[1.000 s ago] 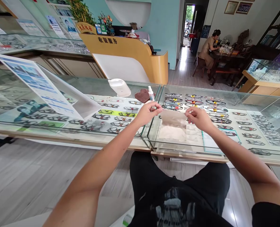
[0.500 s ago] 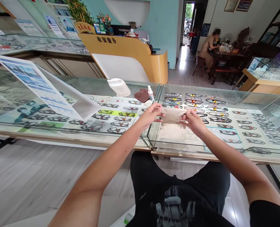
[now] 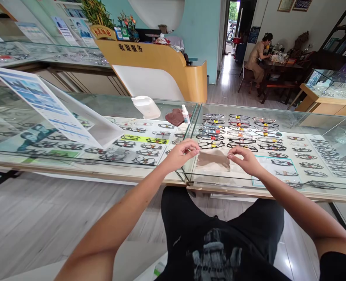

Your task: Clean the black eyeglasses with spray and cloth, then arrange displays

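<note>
Over the glass display counter (image 3: 240,180), a thin tan cloth (image 3: 215,160) hangs stretched between my two hands. My left hand (image 3: 182,154) pinches its upper left corner between thumb and fingers. At the opposite upper corner, my right hand (image 3: 245,159) has the same kind of pinch. The cloth's lower part blends with a pale patch at the glass, so I cannot tell whether it touches. Past my left hand, a crumpled dark brown cloth (image 3: 173,117) lies on the counter beside a small white spray bottle (image 3: 185,114).
Rows of eyeglasses (image 3: 240,130) fill the case beneath the glass. A white plastic tray (image 3: 146,107) sits near the counter's far edge. To the left stands a folded display sign (image 3: 44,103). A wooden cashier desk (image 3: 149,58) is beyond, and a person (image 3: 257,58) sits at a table.
Both hands have moved down and slightly apart, bringing the tan cloth lower and closer to me. It now hangs below the fingers, leaving more eyeglasses visible behind it.
</note>
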